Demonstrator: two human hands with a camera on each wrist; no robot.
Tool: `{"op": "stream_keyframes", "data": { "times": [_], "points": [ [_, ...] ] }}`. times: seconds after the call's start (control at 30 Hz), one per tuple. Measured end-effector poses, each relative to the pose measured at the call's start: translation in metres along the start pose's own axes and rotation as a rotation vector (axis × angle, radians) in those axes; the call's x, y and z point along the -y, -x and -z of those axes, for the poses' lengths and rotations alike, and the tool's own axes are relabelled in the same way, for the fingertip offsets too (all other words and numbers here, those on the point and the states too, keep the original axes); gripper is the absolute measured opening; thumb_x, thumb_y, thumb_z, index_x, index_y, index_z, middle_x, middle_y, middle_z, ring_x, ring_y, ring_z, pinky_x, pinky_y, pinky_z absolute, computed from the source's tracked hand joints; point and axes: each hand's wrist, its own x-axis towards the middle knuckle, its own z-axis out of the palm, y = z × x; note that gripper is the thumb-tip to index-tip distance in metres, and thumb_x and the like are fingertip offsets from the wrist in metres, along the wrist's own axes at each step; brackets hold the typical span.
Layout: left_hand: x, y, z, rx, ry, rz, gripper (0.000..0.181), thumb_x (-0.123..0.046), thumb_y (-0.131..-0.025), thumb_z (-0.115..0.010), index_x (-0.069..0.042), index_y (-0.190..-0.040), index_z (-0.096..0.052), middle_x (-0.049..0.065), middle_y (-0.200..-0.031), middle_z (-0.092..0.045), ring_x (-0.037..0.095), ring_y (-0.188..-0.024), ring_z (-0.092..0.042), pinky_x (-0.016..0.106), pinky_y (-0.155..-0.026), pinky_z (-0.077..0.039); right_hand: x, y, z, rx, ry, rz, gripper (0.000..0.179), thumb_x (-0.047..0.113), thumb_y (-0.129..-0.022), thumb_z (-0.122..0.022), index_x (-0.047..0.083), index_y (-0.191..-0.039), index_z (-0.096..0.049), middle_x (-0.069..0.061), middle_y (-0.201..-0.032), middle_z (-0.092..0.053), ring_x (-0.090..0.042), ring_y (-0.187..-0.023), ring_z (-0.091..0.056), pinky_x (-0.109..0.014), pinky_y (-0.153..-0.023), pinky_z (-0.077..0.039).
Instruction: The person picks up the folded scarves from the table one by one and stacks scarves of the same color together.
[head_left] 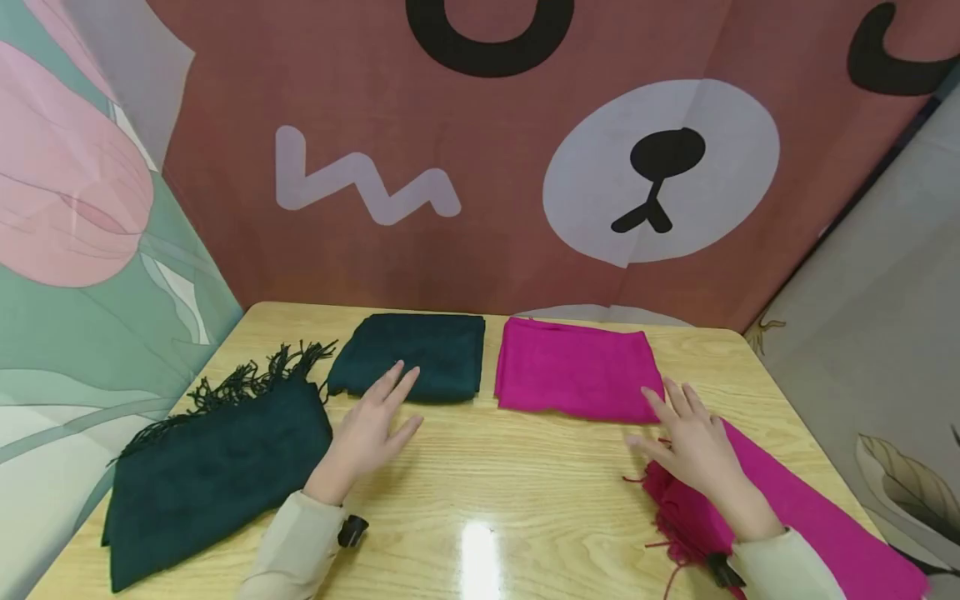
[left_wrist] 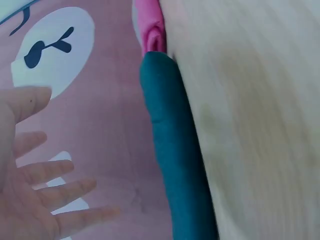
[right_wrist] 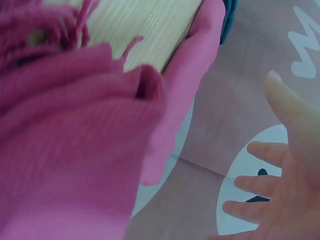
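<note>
Fingers spread, my left hand (head_left: 369,433) hovers over the table between a fringed dark green scarf (head_left: 217,483) and a neatly folded dark green scarf (head_left: 420,358) at the back. My right hand (head_left: 693,437) is likewise spread, above a fringed magenta scarf (head_left: 802,508) and close to the near right corner of a folded magenta scarf (head_left: 573,371). In the left wrist view, nothing lies between the fingers of the left hand (left_wrist: 45,185). The right wrist view shows the right hand (right_wrist: 285,185) apart from the magenta cloth (right_wrist: 75,165).
The wooden table (head_left: 480,475) has its back edge against a brown curtain (head_left: 360,267) with a bear face. Printed cloth hangs along both sides. Dark green fringe (head_left: 247,383) spreads towards the back left; magenta fringe (head_left: 671,533) lies on the near right.
</note>
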Motion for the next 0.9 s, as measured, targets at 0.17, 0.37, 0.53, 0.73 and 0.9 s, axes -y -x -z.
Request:
{"op": "stream_keyframes", "data": {
  "times": [0.17, 0.37, 0.53, 0.73, 0.9],
  "points": [
    [-0.002, -0.006, 0.002, -0.111, 0.052, -0.049, 0.060, -0.021, -0.083, -0.066, -0.005, -0.135, -0.043, 0.022, -0.132, -0.044, 0.037, -0.112, -0.049, 0.049, -0.084, -0.045, -0.005, -0.005, 0.002, -0.090, 0.040, 0.073, 0.065, 0.032, -0.075, -0.072, -0.003, -0.125, -0.051, -0.031, -0.128, -0.042, -0.050, -0.114, -0.039, -0.063, -0.072, -0.042],
    [-0.004, -0.014, 0.002, -0.175, 0.092, -0.094, 0.051, -0.016, -0.082, -0.067, -0.002, -0.128, -0.050, 0.020, -0.120, -0.054, 0.033, -0.106, -0.054, 0.046, -0.084, -0.046, -0.010, -0.009, 0.006, -0.087, -0.041, 0.058, 0.061, 0.028, -0.078, -0.071, -0.007, -0.124, -0.051, -0.032, -0.119, -0.049, -0.048, -0.103, -0.050, -0.054, -0.070, -0.047],
    [-0.006, -0.021, 0.001, -0.179, 0.157, -0.077, 0.042, -0.013, -0.084, -0.065, -0.004, -0.123, -0.054, 0.014, -0.115, -0.057, 0.028, -0.099, -0.058, 0.041, -0.080, -0.049, -0.016, -0.014, 0.008, -0.077, -0.111, 0.025, 0.060, 0.026, -0.080, -0.069, -0.009, -0.124, -0.049, -0.032, -0.114, -0.053, -0.046, -0.098, -0.053, -0.054, -0.074, -0.046],
    [-0.013, -0.030, -0.001, -0.164, 0.235, -0.040, 0.036, -0.009, -0.084, -0.065, -0.004, -0.118, -0.056, 0.009, -0.100, -0.059, 0.022, -0.085, -0.058, 0.034, -0.064, -0.050, -0.025, -0.019, 0.006, -0.092, -0.124, 0.015, 0.055, 0.022, -0.080, -0.069, -0.010, -0.120, -0.051, -0.032, -0.107, -0.057, -0.044, -0.089, -0.057, -0.052, -0.069, -0.048],
    [-0.016, -0.038, -0.004, -0.156, 0.286, -0.027, 0.033, -0.006, -0.084, -0.063, -0.003, -0.116, -0.056, 0.007, -0.091, -0.058, 0.023, -0.078, -0.059, 0.031, -0.057, -0.049, -0.034, -0.024, 0.003, -0.088, -0.150, 0.002, 0.049, 0.020, -0.081, -0.068, -0.009, -0.117, -0.053, -0.028, -0.098, -0.061, -0.040, -0.083, -0.060, -0.047, -0.062, -0.049]
  ]
}}
